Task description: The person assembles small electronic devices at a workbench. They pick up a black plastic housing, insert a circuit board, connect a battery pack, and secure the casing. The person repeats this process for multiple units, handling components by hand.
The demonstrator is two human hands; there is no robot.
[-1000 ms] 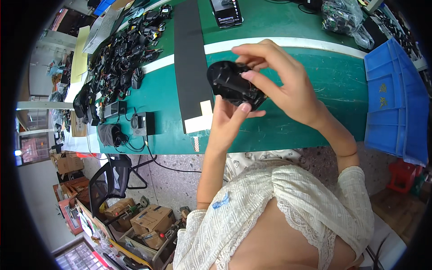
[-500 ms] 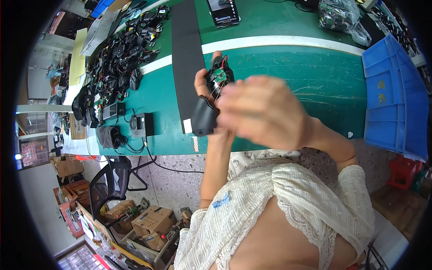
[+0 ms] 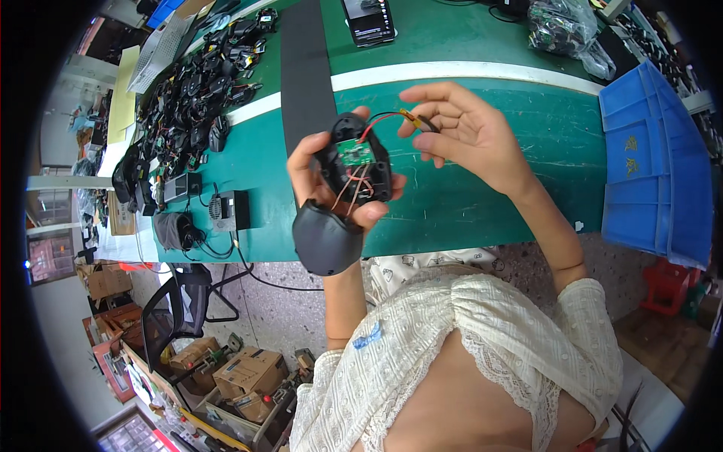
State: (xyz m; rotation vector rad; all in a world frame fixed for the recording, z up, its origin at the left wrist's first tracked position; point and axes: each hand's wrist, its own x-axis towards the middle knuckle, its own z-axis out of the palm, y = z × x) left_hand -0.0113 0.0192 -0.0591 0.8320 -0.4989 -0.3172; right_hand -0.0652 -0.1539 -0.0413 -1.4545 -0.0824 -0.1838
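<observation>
My left hand [image 3: 304, 167] is closed around an opened black casing, shaped like a computer mouse [image 3: 382, 175], with a green circuit board [image 3: 355, 154] facing up. A rounded black cover [image 3: 327, 238] hangs over the wrist side, joined to the inside by thin copper-coloured wires. From the board, a red and a black wire run across to a small battery with yellow tape [image 3: 413, 118]. My right hand [image 3: 474, 135] pinches this battery between thumb and fingers, off to the right of the casing; its other fingers are loosely curled.
A pile of black device parts [image 3: 196, 98] covers the table's left. A black mat strip [image 3: 307, 75] runs away from me beside a phone [image 3: 369, 21]. A black power box [image 3: 229, 210] with cables lies at left. Blue bins [image 3: 655, 166] and a plastic bag of parts [image 3: 561, 30] stand right.
My right hand has moved from over the casing to the right and up, drawing the battery out on its wires. The casing has turned to face up, and its cover has shifted nearer me.
</observation>
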